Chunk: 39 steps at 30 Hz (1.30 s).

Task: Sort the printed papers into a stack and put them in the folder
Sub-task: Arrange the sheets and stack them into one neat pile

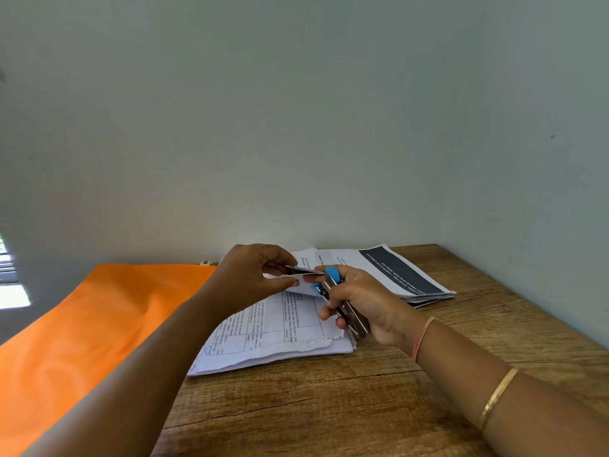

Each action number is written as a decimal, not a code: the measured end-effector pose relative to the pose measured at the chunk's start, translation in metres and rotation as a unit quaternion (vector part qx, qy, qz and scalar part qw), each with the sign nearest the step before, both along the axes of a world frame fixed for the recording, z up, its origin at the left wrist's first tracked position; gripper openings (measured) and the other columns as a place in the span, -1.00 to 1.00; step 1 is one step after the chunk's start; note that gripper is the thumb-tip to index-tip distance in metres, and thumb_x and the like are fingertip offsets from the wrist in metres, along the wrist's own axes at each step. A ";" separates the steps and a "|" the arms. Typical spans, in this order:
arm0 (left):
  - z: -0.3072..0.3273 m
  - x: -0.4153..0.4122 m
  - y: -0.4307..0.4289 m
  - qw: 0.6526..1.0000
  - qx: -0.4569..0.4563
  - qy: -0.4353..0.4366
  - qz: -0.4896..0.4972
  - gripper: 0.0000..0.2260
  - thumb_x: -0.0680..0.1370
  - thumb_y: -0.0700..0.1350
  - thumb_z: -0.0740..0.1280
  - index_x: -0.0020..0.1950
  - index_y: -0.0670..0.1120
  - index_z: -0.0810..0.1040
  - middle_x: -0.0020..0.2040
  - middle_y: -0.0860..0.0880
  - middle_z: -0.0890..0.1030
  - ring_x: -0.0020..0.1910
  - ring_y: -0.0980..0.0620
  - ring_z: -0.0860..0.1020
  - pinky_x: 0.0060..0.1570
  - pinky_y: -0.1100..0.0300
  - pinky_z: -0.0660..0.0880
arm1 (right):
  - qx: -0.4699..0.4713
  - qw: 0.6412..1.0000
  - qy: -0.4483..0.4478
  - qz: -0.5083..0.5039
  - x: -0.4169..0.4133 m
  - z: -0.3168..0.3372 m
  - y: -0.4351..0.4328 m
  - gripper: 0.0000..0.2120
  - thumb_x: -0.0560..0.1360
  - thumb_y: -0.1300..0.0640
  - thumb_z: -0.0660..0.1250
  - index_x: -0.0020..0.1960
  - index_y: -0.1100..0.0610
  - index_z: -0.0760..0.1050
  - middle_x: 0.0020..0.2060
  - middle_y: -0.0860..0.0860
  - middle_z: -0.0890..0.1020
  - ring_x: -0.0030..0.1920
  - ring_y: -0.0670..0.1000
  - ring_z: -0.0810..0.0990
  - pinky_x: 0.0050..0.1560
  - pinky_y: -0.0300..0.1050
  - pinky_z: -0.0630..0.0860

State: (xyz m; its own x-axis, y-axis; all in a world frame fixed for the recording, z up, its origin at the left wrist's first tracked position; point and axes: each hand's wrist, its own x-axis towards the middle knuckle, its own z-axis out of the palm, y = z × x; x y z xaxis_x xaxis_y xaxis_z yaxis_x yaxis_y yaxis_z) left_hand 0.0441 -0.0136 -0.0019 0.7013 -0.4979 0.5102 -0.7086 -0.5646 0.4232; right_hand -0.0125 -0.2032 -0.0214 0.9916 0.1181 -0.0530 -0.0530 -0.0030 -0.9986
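Pinching the papers' [276, 324] corner, left hand [253, 275] faces right hand's [359, 301] stapler [342, 305].

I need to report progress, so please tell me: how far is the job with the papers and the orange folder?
Done: one paper stack lies gathered at the back of the table. In hand: the left hand pinches a corner of the nearer stack, and the right hand holds a stapler at that corner. Still to do: both stacks lie outside the orange folder.
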 end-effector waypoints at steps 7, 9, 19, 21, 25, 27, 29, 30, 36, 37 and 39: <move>0.000 0.000 -0.002 0.999 -0.008 -0.039 0.013 -0.86 0.46 -0.16 0.44 0.01 -0.05 0.68 -0.12 0.12 0.67 -0.15 0.30 0.61 -0.05 0.51 0.47 | 0.015 1.000 -0.001 -0.003 0.000 0.000 0.001 -0.56 0.45 0.48 0.13 0.12 0.02 0.46 0.18 0.15 0.51 -0.36 -0.02 0.61 -0.51 -0.26 0.41; 0.000 0.000 -0.002 0.999 -0.003 -0.049 0.018 -0.86 0.47 -0.15 0.43 0.01 -0.06 0.68 -0.08 0.08 0.68 -0.15 0.25 0.61 -0.02 0.47 0.49 | 0.016 1.000 -0.001 -0.003 0.000 0.001 0.001 -0.56 0.45 0.48 0.12 0.12 0.02 0.46 0.20 0.14 0.51 -0.36 -0.02 0.61 -0.51 -0.26 0.41; 0.000 -0.001 -0.002 0.993 0.031 -0.103 0.053 -0.88 0.48 -0.07 0.41 -0.01 0.01 0.69 -0.10 0.11 0.69 -0.23 0.29 0.52 -0.18 0.52 0.33 | -0.003 1.000 -0.011 -0.006 -0.001 0.001 0.002 -0.57 0.47 0.44 0.12 0.21 0.04 0.40 0.20 0.12 0.54 -0.42 -0.02 0.57 -0.54 -0.26 0.37; 0.001 -0.002 -0.002 0.991 0.034 -0.116 0.050 -0.89 0.48 -0.08 0.42 -0.03 0.01 0.69 -0.11 0.11 0.69 -0.24 0.31 0.52 -0.20 0.55 0.31 | -0.003 1.000 -0.009 -0.006 -0.001 0.003 0.003 -0.57 0.49 0.39 0.13 0.27 0.04 0.35 0.17 0.18 0.56 -0.48 -0.02 0.52 -0.55 -0.27 0.33; 0.001 -0.002 -0.003 0.994 0.015 -0.104 0.029 -0.89 0.47 -0.15 0.42 -0.03 -0.05 0.69 -0.12 0.09 0.69 -0.22 0.30 0.55 -0.16 0.55 0.43 | 0.030 0.999 0.008 0.018 -0.004 0.006 0.006 -0.65 0.53 0.31 0.16 0.27 0.04 0.35 0.04 0.14 0.66 -0.53 -0.03 0.46 -0.58 -0.30 0.28; 0.001 -0.003 -0.005 0.994 0.017 -0.102 0.030 -0.89 0.48 -0.16 0.42 -0.03 -0.05 0.69 -0.13 0.09 0.69 -0.22 0.28 0.57 -0.16 0.54 0.44 | 0.019 1.000 0.005 0.019 -0.004 0.005 0.008 -0.67 0.53 0.32 0.16 0.26 0.09 0.41 0.09 0.11 0.64 -0.52 -0.05 0.47 -0.58 -0.31 0.28; 0.000 -0.004 -0.006 0.995 0.023 -0.096 0.033 -0.90 0.48 -0.16 0.41 -0.03 -0.05 0.69 -0.14 0.10 0.68 -0.22 0.26 0.57 -0.16 0.51 0.43 | 0.001 1.000 -0.003 0.012 -0.003 0.003 0.008 -0.67 0.52 0.33 0.15 0.22 0.11 0.47 0.20 0.18 0.56 -0.50 -0.06 0.51 -0.59 -0.31 0.28; 0.000 -0.004 -0.006 0.996 0.021 -0.083 0.034 -0.90 0.48 -0.16 0.42 -0.04 -0.04 0.69 -0.15 0.11 0.67 -0.22 0.24 0.57 -0.15 0.47 0.46 | -0.001 1.000 -0.004 0.007 -0.002 0.002 0.008 -0.67 0.52 0.34 0.14 0.21 0.11 0.49 0.23 0.22 0.52 -0.49 -0.06 0.52 -0.59 -0.30 0.29; -0.005 -0.023 -0.007 0.974 -0.188 0.108 0.070 -0.72 0.40 -0.06 0.49 0.06 0.04 0.52 -0.06 0.09 0.62 -0.22 0.14 0.64 -0.26 0.29 0.57 | -0.007 1.000 -0.004 -0.012 -0.001 0.000 0.010 -0.66 0.51 0.34 0.14 0.23 0.13 0.45 0.17 0.25 0.52 -0.48 -0.05 0.54 -0.58 -0.28 0.29; -0.005 -0.026 -0.007 0.950 -0.254 0.159 0.095 -0.70 0.42 -0.04 0.46 0.09 -0.04 0.50 -0.09 0.01 0.62 -0.28 0.10 0.64 -0.32 0.29 0.55 | -0.012 1.000 -0.006 -0.010 -0.001 -0.001 0.010 -0.66 0.51 0.34 0.14 0.24 0.12 0.45 0.21 0.25 0.52 -0.47 -0.05 0.55 -0.57 -0.28 0.30; -0.006 -0.029 -0.004 0.864 -0.379 0.305 0.129 -0.73 0.48 -0.04 0.41 0.04 -0.18 0.48 -0.18 -0.14 0.61 -0.41 0.07 0.62 -0.42 0.29 0.55 | -0.029 1.000 -0.008 -0.007 -0.001 -0.001 0.012 -0.65 0.51 0.34 0.14 0.25 0.12 0.43 0.22 0.26 0.51 -0.48 -0.05 0.56 -0.55 -0.27 0.31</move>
